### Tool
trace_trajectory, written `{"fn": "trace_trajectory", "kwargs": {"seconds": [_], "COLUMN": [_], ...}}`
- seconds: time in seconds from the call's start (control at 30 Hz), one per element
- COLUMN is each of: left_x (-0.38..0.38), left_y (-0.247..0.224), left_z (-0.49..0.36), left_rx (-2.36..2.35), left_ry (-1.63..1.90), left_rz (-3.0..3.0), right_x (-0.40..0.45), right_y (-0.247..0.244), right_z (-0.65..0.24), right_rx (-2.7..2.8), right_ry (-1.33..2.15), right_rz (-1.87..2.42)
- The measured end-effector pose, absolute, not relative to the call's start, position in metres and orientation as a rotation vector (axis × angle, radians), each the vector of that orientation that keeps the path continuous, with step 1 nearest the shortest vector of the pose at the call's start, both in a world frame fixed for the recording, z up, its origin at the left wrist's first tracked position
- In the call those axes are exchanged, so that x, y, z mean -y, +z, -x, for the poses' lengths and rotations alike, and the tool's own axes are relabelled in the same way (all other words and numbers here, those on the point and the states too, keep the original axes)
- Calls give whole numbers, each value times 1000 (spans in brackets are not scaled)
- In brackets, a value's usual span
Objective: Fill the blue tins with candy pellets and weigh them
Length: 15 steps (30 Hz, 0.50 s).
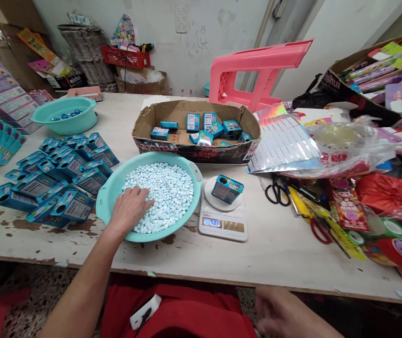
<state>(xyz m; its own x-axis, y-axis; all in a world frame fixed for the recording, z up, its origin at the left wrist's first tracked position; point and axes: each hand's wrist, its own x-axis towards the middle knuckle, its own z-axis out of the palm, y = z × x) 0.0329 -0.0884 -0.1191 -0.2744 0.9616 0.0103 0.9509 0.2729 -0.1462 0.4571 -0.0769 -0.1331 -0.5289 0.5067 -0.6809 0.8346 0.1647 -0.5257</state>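
Observation:
My left hand (130, 209) rests on small pale-blue and white candies (166, 197) in a turquoise plastic basin (111, 192). Its thumb is apart from the fingers, whose tips are partly sunk among the candies; no clear grip shows. My right hand (269, 307) is blurred by motion below the table edge, its fingers unclear. Right of the basin, a small blue candy box (227, 188) with a dark round hole in its top stands slightly tilted on a white digital scale (223, 225) with a lit display. Several similar blue boxes (77, 204) stand grouped left of the basin.
Behind the basin, a cut-down cardboard box (196, 152) holds several blue boxes. A smaller turquoise basin (70, 126) stands back left. A pink stool (257, 70) lies at the back. Black scissors (277, 192), silvery sheets (285, 145) and wrappers crowd the right side.

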Motion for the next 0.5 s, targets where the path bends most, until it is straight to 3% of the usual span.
{"fn": "trace_trajectory", "kwargs": {"seconds": [0.5], "left_x": [88], "left_y": [-124], "left_z": [-28], "left_rx": [2434], "left_ry": [2], "left_rz": [1945], "right_x": [59], "right_y": [-164], "right_z": [-420], "right_rx": [-2583], "right_ry": [-1573], "right_rz": [-1487]}}
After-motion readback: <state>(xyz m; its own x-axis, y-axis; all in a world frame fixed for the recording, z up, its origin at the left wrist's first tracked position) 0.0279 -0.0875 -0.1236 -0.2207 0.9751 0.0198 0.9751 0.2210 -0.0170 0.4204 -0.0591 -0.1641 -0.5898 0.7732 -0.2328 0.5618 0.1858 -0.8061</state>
